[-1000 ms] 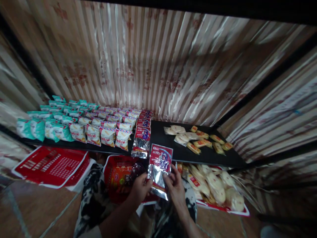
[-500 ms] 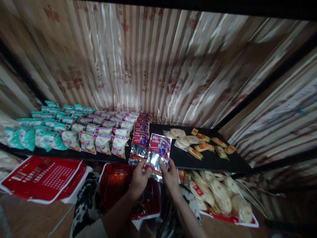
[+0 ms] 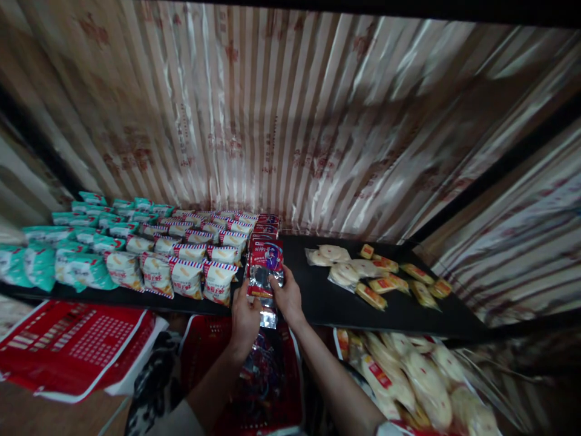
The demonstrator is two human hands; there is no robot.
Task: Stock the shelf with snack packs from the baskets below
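Note:
Both my hands grip a red and silver snack pouch (image 3: 265, 257) over the front of a row of like pouches (image 3: 264, 228). My left hand (image 3: 246, 316) is closed on its lower left side. On its right edge my right hand (image 3: 287, 295) is closed, thumb on the front. A silver lower end of a pouch shows just below my fingers; whether it belongs to the held one I cannot tell. Directly left of the row stand several striped-top white snack bags (image 3: 185, 277). Below my arms sits a red basket (image 3: 209, 339) with dark red pouches inside.
Teal bags (image 3: 97, 271) fill the left of the black shelf (image 3: 313, 306). Flat round packs (image 3: 333, 253) and yellow packs (image 3: 371, 295) lie on its right. A red basket (image 3: 77, 345) stands lower left; packed rounds (image 3: 424, 381) fill another lower right. A striped sheet (image 3: 290, 121) hangs behind.
My hands have moved the pouch left and back, from beside the row to over its front. The view has shifted slightly.

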